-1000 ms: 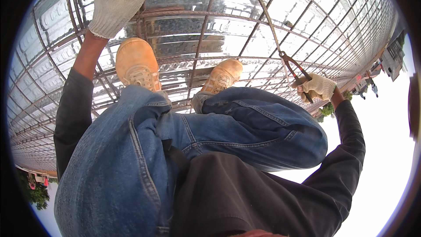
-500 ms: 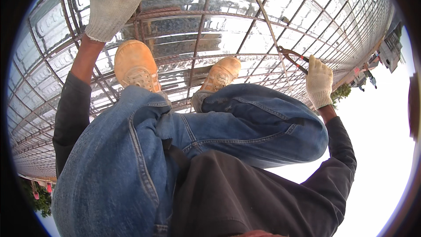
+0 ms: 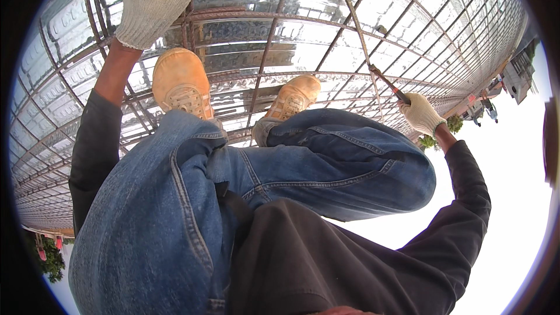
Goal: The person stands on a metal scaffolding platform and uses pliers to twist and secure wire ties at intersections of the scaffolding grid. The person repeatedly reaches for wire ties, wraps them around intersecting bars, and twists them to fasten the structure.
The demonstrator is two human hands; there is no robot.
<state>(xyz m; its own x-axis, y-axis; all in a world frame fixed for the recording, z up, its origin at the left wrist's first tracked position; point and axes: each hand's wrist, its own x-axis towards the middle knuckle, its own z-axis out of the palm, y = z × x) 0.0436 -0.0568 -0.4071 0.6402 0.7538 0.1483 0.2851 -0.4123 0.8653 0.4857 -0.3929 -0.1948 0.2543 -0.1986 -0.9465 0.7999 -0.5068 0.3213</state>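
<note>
My left hand (image 3: 154, 0), in a white knit glove, is closed around a rusty steel bar of the rebar grid (image 3: 274, 41) at the top left. My right hand (image 3: 421, 114), also gloved, grips a pair of pincers (image 3: 388, 84) whose jaws touch a thin diagonal bar at the right. Both my tan shoes (image 3: 181, 84) stand on horizontal bars of the grid. My blue jeans (image 3: 233, 186) and dark shirt fill the lower middle.
Behind the grid lies shiny corrugated metal decking (image 3: 408, 17). At the right edge are distant buildings and trees (image 3: 507, 81) far below, with open sky beyond. More greenery (image 3: 49, 256) shows at the lower left.
My right hand swung up and back down with the pincers, whose jaws now meet the diagonal bar. My left hand stayed on its bar. The view shifted slightly.
</note>
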